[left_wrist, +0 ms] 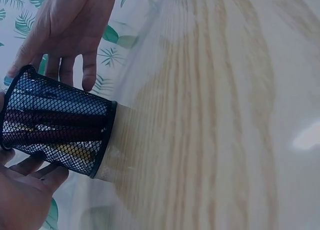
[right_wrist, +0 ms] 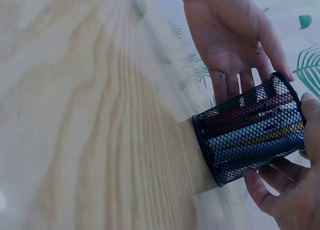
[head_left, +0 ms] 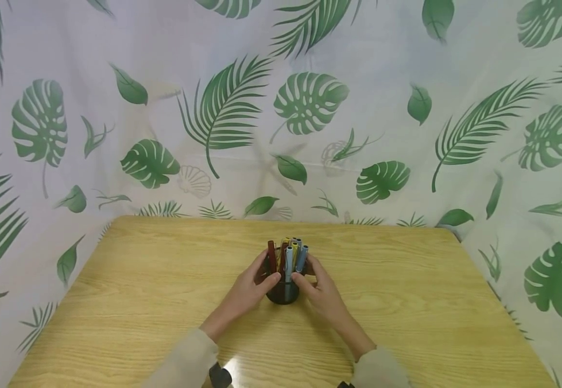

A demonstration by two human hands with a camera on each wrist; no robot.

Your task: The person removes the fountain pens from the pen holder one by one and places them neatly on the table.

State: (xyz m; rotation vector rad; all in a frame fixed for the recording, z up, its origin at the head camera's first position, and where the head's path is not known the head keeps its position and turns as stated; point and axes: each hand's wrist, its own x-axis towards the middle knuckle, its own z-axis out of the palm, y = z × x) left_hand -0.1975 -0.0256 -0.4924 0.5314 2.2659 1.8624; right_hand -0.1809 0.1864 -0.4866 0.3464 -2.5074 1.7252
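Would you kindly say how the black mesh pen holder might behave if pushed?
The holder would probably keep its shape, as its mesh looks undented. Pushed high up, it might tip, since the pens project above it.

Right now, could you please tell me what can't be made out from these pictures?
Exact count of pens: head view, front ones overlap those behind.
Pen markings: head view, too small.
Mesh cup, underside: head view, hidden beneath its own wall.
Rest of left hand: left wrist view, cut off by edges.
Rest of right hand: right wrist view, likewise.
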